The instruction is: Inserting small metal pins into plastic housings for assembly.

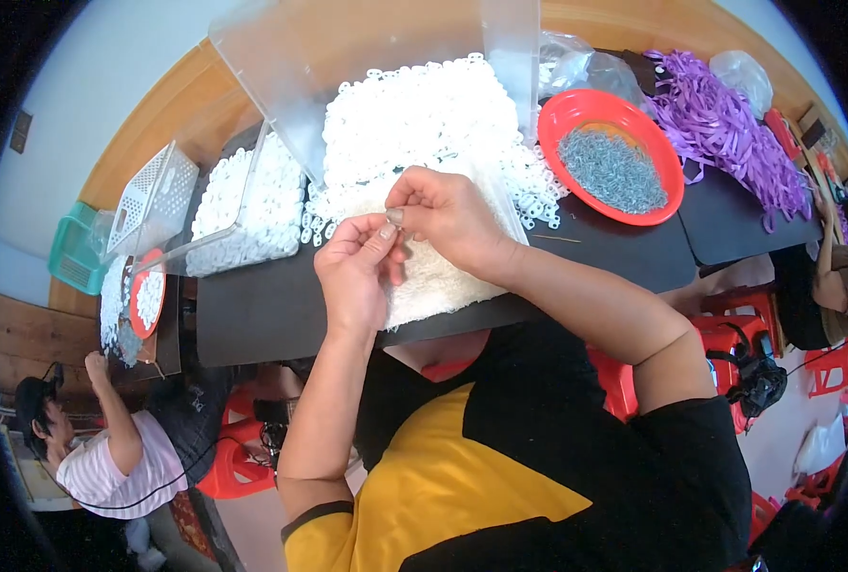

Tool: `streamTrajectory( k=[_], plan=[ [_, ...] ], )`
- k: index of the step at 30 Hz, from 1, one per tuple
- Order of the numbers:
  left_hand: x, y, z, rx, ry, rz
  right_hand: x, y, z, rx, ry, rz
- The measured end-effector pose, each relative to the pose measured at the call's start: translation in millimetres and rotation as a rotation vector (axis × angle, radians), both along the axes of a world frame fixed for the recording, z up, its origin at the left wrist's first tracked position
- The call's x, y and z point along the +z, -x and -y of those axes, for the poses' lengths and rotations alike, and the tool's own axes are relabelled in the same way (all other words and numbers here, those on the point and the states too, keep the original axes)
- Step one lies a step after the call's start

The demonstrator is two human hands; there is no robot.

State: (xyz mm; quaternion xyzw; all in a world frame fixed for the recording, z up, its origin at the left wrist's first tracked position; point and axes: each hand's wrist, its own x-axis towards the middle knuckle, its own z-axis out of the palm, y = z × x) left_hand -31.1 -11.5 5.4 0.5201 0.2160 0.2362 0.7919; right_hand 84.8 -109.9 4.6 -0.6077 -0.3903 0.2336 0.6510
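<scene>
Plastic pieces (424, 114) at twelve o'clock should be light, stiff, best pinched edgewise; whether your left hand (352, 274) and right hand (457, 224), fingertips together, clamp one, I can't tell.

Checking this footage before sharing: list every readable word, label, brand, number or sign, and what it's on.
No readable text anywhere.
Co-worker's dark trousers: pale marks, too small and blurred to read.
White pieces, red bowl, clear bin: no lettering visible.
Small piece at the right hand: too small to tell.
</scene>
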Motion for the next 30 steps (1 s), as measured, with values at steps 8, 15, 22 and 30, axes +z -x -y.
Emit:
streamTrajectory(
  k=[8,15,22,30],
  plan=[
    [-9.8,0.5,-13.6,-0.037,-0.005,0.079,1.4,-0.3,-0.8,0.027,0.028,-0.058],
    [-12.4,1.0,-11.0,-0.066,-0.051,0.040,0.7,0.0,-0.3,0.069,0.037,0.028],
    [-17.4,4.2,-11.9,-0.018,-0.029,0.082,4.1,-3.9,0.6,0.015,0.145,0.248],
    [-20.8,3.7,-9.0,0.008,-0.069,0.066,-7.0,-5.4,-3.3,0.025,0.133,0.411]
  ],
)
